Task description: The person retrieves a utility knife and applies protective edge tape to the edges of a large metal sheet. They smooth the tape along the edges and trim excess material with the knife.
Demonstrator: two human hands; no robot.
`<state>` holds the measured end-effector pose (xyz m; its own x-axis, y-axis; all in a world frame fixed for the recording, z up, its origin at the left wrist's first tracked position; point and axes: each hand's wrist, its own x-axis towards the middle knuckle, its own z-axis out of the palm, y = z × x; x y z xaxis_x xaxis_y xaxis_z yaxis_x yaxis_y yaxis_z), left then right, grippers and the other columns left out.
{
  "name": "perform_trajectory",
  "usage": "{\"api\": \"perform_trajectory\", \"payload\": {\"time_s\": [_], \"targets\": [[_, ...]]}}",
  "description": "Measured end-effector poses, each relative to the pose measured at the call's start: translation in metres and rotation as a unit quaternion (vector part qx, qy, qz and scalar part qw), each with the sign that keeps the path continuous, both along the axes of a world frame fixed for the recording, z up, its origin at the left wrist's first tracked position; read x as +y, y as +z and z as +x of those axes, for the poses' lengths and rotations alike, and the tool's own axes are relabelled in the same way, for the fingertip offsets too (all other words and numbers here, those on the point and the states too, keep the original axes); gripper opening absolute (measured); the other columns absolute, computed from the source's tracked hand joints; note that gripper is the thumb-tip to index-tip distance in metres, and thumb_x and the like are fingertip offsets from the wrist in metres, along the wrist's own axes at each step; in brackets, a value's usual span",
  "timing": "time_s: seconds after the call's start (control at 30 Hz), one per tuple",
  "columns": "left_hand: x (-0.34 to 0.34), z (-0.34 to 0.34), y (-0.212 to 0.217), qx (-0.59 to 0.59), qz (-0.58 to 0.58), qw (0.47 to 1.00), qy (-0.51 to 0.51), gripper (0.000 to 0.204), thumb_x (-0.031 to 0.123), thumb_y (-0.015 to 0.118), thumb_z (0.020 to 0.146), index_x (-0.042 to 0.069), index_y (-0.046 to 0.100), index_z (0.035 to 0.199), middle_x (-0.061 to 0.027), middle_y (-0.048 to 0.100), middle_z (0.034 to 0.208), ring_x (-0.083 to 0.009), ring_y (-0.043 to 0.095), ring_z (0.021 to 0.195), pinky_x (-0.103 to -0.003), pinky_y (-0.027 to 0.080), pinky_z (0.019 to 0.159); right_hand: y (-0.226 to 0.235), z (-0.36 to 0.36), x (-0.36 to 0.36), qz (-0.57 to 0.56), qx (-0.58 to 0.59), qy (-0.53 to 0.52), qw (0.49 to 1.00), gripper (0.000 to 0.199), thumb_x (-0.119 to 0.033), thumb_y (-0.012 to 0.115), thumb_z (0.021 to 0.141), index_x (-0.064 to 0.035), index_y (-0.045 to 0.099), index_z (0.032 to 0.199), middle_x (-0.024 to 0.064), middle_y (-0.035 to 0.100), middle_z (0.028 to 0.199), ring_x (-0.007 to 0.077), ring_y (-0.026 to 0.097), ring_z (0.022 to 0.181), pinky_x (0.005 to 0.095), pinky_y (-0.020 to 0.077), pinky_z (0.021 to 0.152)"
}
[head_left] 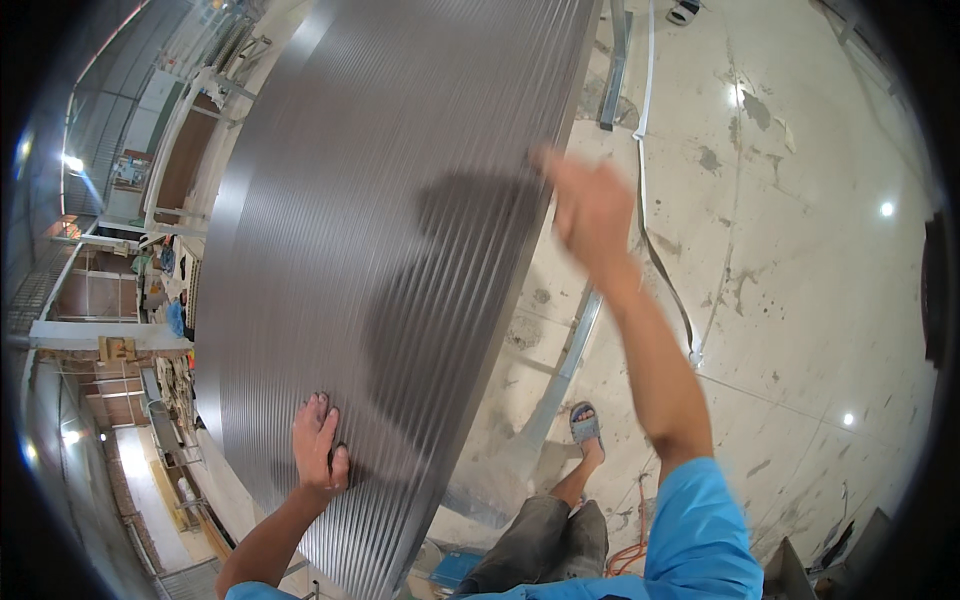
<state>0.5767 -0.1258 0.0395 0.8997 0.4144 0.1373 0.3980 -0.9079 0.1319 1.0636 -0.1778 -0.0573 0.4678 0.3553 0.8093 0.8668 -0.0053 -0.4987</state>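
At the near edge of the sheet, close to the person's body, the left hand (320, 448) lies flat with fingers spread on the ribbed panel (390, 250), pressing on its surface rather than gripping it. The panel is a large grey corrugated sheet, held up off the floor and tilted, reaching from near the waist up and away toward the top of the view; its fine parallel ridges run lengthwise and catch a dull sheen, and the person's shadow falls across its middle. Further along, the right hand (590, 210) is at the panel's right edge, fingers open and blurred; whether it touches the edge cannot be told. To handle such a wide, flexible sheet well, it seems wise to keep the hands well apart, one low and one high, and to take the thin edge with care. Below lies the stained concrete floor (800, 300), with a sandalled foot (586, 425), a pale metal rail (560, 380) beside it and a white strip (648, 180) trailing away. Far left, stacked frames and clutter (150, 290) line the workshop.
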Motion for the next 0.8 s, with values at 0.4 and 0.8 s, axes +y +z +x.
{"api": "perform_trajectory", "payload": {"time_s": [0.4, 0.8], "targets": [[0.0, -0.001, 0.002, 0.01, -0.016, 1.0, 0.011, 0.054, 0.025, 0.044, 0.091, -0.004, 0.05, 0.136, -0.0353, 0.048, 0.141, -0.051, 0.045, 0.132, -0.066, 0.029, 0.109, 0.0, -0.03, -0.03, 0.007, 0.029, 0.144, 0.989, 0.031, 0.0, 0.062, 0.08, -0.0135, 0.075, 0.105, -0.0038, 0.06, 0.064, 0.0103, 0.049, 0.052, 0.0323, 0.0326, 0.056], [0.006, -0.001, 0.002, 0.055, -0.04, 0.997, 0.042, 0.058, 0.027, 0.04, 0.09, -0.002, 0.045, 0.139, -0.0325, 0.045, 0.143, -0.0525, 0.042, 0.133, -0.069, 0.028, 0.109, -0.004, 0.235, 0.115, -0.005, 0.051, -0.014, 0.999, 0.023, -0.003, 0.056, 0.089, -0.0121, 0.074, 0.102, 0.0072, 0.076, 0.086, 0.0206, 0.066, 0.062, 0.0368, 0.04, 0.057]]}}
